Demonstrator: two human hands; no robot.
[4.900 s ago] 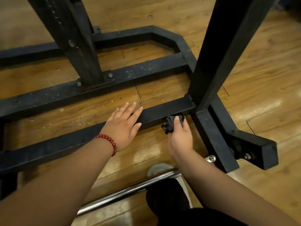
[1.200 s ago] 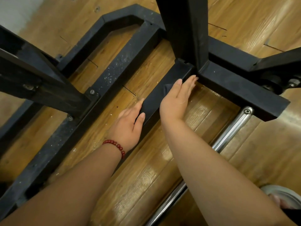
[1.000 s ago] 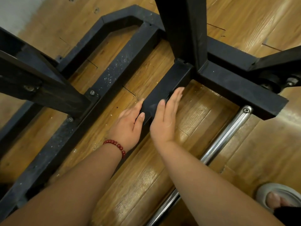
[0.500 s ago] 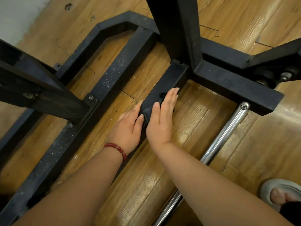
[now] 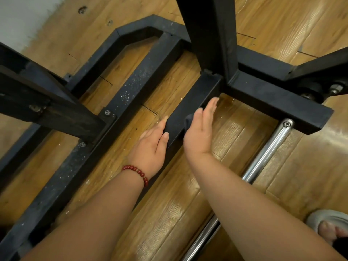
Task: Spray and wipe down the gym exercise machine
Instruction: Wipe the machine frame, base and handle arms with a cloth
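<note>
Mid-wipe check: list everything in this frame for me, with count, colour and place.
machine frame: one, black, dust-speckled bars across the floor
upright post: one, black, top centre
cloth: one, dark, against the frame, under the right hand
chrome bar: one, silver, lying on the floor at right
wheel: one, black, frame's right end
floor: brown wood, glossy
wall: grey patch, top left
slipper: one, grey, bottom right
bracelet: one, red beads, left wrist
left hand: rests on the frame beside the cloth
right hand: straight fingers press the cloth
</note>
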